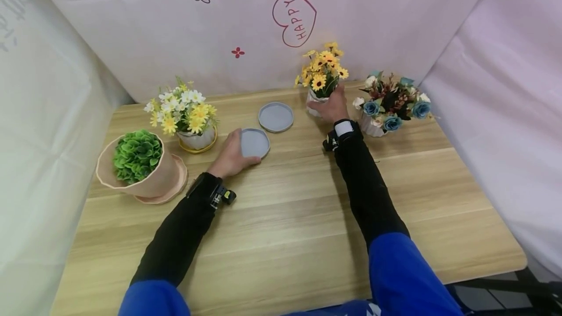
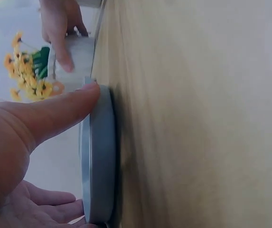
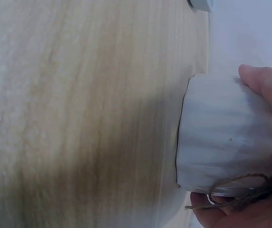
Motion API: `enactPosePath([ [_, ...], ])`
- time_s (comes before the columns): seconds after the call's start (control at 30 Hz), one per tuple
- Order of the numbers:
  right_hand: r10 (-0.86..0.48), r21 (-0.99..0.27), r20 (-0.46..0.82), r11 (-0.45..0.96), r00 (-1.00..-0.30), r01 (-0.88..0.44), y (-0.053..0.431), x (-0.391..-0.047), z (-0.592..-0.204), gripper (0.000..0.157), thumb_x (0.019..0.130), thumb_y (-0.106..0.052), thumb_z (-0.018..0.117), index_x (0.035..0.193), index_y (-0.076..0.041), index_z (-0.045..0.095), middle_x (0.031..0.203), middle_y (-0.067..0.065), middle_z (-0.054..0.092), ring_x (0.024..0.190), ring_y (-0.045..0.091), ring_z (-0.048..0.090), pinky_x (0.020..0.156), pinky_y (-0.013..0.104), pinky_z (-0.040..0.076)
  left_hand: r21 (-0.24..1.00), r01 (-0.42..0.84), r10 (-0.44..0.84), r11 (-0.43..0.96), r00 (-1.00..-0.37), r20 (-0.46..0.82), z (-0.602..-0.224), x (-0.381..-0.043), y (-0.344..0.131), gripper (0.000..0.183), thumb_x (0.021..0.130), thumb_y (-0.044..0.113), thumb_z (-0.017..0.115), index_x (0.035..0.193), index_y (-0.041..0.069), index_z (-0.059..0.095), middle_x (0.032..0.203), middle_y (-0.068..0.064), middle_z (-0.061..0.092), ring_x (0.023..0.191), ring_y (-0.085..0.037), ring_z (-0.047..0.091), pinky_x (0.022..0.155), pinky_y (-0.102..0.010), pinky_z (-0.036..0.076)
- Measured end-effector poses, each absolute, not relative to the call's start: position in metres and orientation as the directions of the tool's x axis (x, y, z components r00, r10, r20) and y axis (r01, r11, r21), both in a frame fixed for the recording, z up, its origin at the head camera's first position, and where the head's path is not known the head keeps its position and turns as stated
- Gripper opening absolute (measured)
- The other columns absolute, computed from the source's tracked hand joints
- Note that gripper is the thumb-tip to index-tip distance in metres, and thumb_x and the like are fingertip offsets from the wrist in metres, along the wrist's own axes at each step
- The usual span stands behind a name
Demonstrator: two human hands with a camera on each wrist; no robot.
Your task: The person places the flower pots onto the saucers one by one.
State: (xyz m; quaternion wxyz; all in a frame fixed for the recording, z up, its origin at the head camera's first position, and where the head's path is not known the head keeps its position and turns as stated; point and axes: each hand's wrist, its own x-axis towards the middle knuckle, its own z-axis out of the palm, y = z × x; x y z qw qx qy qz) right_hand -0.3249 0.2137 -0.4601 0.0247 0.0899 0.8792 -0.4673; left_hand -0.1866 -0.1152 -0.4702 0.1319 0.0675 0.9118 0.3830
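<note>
My left hand (image 1: 231, 156) holds a round grey saucer (image 1: 255, 143) by its rim, thumb on the near edge and fingers around the left side. In the left wrist view the saucer (image 2: 100, 156) lies flat, close to the wood. My right hand (image 1: 332, 106) grips a small white pot (image 3: 226, 133) of yellow daisy-like flowers (image 1: 324, 68) near the table's back edge. Thumb and fingers wrap opposite sides of the pot, and a twine bow (image 3: 242, 190) hangs by the fingers. A second grey saucer (image 1: 275, 117) lies between the hands, just behind the first.
Right of my right hand stands a white pot (image 1: 372, 126) of blue and cream flowers. On the left are white and yellow flowers (image 1: 186, 108) in a pot on a yellow-rimmed saucer, and a green plant in a pink pot (image 1: 153, 179). A printed cloth (image 1: 153, 38) hangs behind the table.
</note>
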Motion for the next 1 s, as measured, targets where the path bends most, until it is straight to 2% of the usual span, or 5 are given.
enactPosePath([
  [0.23,0.130,-0.814,-0.123,0.555,-0.984,0.175,0.213,-0.324,-0.456,0.117,0.089,-0.032,0.085,0.169,-0.011,0.003,0.173,0.018,0.026,0.160,0.033,0.030,0.134,0.044,0.026,0.753,0.100,0.336,0.650,-0.927,-0.167,-0.470,-0.171,-0.112,0.113,0.085,0.024,0.090,0.165,-0.006,0.016,0.166,-0.030,0.029,0.151,-0.046,0.036,0.129,-0.058,0.031],
  [0.5,0.124,-0.814,-0.119,0.556,-0.985,0.169,0.210,-0.322,-0.453,0.115,0.090,-0.031,0.084,0.169,-0.011,0.003,0.174,0.017,0.025,0.161,0.032,0.029,0.134,0.043,0.026,0.758,0.196,0.457,0.623,-0.877,-0.149,-0.469,-0.152,-0.107,0.114,0.082,0.025,0.092,0.164,-0.007,0.018,0.166,-0.031,0.031,0.152,-0.047,0.037,0.128,-0.060,0.033],
  [0.73,0.120,-0.804,-0.112,0.573,-0.986,0.161,0.209,-0.321,-0.453,0.112,0.090,-0.030,0.084,0.169,-0.012,0.005,0.173,0.016,0.026,0.160,0.032,0.030,0.133,0.044,0.027,0.753,0.224,0.501,0.619,-0.851,-0.159,-0.469,-0.137,-0.102,0.115,0.081,0.029,0.093,0.165,-0.002,0.020,0.169,-0.026,0.030,0.155,-0.044,0.034,0.129,-0.058,0.031],
  [1.0,0.112,-0.797,-0.128,0.579,-0.985,0.170,0.212,-0.322,-0.457,0.115,0.091,-0.032,0.084,0.169,-0.011,0.003,0.174,0.018,0.022,0.161,0.034,0.027,0.133,0.047,0.028,0.761,0.234,0.508,0.605,-0.850,-0.143,-0.474,-0.131,-0.100,0.113,0.083,0.030,0.092,0.166,0.000,0.020,0.169,-0.023,0.031,0.156,-0.042,0.033,0.129,-0.057,0.031],
])
